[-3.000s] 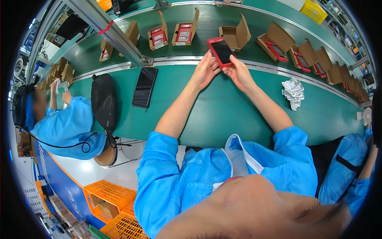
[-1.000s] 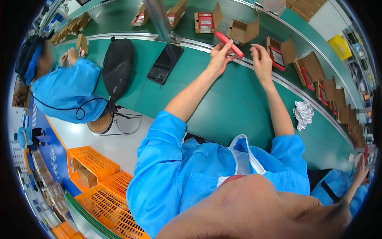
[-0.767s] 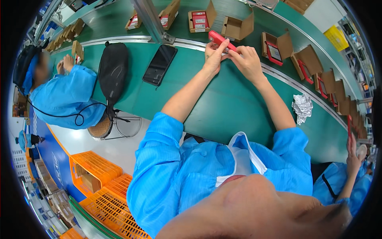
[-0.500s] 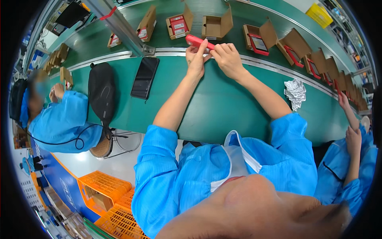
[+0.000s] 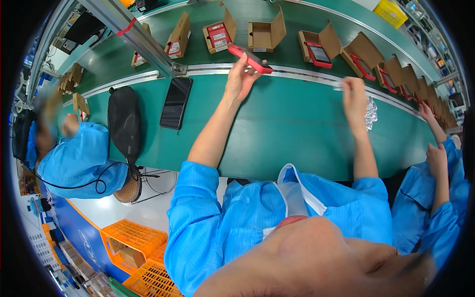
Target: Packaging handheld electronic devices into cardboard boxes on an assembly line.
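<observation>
My left hand (image 5: pixel 239 83) is closed around a red-cased handheld device (image 5: pixel 251 60), which it holds tilted over the metal rail at the far edge of the green table. My right hand (image 5: pixel 355 101) is away from the device, at the right, with its fingers bent together. Between those fingers a small pale, silvery piece (image 5: pixel 339 86) pokes out, blurred by motion. Partly behind this hand lies a heap of crumpled silver foil packets (image 5: pixel 371 115) on the table.
Beyond the rail, open cardboard boxes (image 5: pixel 266 37) stand in a row, several holding red devices (image 5: pixel 318 54). A black phone (image 5: pixel 176 103) and a black pouch (image 5: pixel 124 121) lie left on the table. A metal post (image 5: pixel 133 34) rises there. Co-workers in blue sit on both sides.
My right hand has let go of the red device and moved right to the foil packets. The left hand keeps the device, now tilted with its right end lower.
</observation>
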Demonstrator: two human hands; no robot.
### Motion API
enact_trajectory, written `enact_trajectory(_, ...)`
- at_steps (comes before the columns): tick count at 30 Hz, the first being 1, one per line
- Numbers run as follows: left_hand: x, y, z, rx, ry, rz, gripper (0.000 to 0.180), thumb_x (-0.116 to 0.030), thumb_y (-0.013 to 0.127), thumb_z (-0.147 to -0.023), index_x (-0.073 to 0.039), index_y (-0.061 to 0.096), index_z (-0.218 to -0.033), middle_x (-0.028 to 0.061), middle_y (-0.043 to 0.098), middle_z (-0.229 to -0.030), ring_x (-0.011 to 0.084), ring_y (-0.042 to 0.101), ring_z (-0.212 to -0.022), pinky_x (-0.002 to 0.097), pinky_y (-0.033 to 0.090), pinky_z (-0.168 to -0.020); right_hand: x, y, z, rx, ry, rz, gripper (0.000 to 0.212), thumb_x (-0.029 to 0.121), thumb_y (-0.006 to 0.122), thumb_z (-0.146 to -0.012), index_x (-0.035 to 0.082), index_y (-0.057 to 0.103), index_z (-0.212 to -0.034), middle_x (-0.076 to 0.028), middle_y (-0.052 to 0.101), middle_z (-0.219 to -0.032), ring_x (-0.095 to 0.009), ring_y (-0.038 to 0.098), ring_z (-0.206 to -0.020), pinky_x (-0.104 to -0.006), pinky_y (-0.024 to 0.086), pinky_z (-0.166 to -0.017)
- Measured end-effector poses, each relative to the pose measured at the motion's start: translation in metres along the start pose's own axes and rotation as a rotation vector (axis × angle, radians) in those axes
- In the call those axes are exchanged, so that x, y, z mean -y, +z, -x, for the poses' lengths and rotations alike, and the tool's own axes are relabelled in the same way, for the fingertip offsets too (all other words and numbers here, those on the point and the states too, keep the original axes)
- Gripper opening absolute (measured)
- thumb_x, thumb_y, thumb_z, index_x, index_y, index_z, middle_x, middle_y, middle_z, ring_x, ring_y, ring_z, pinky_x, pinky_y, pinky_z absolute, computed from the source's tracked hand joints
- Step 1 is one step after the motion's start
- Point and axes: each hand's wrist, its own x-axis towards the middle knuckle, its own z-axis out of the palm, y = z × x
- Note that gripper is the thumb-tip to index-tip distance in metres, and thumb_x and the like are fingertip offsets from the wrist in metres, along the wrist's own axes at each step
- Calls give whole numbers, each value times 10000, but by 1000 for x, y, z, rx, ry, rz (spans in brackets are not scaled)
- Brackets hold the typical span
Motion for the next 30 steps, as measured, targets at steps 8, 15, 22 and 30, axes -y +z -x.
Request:
enact_trajectory(8,4,20,1,191,-76,-6,596,-416,456,-950,-55,285,-1393,168,456,-1304,356,433,-1239,474,384,-1024,-84,-32,24,157,165,848,323,83,673,-738,75,559,-1040,-95,559,-988,-289,518,-963,-413,412,-794)
enact_trajectory(15,8,20,2,222,-113,35,555,-416,398,-970,-74,301,-1396,156,448,-1330,321,418,-1262,459,371,-1034,12,90,7,790,629,-1017,396,349,450,-978,19,507,-1189,-106,609,-1085,-113,612,-762,-234,505,-680)
enact_trajectory(22,13,3,-8,131,-81,24,513,-398,425,-971,-88,332,-1368,162,483,-1289,260,482,-1193,434,389,-1010,51,171,-16,494,849,-1693,304,264,491,-968,-7,529,-1100,-103,631,-954,-154,619,-784,-275,512,-723)
enact_trajectory(30,16,-13,-17,-246,240,-306,465,-326,498,-957,12,424,-1268,177,545,-1156,234,572,-1032,385,484,-918,37,203,-46,388,1052,-1516,389,316,537,-942,-64,544,-1023,-124,629,-887,-151,615,-737,-266,523,-673)
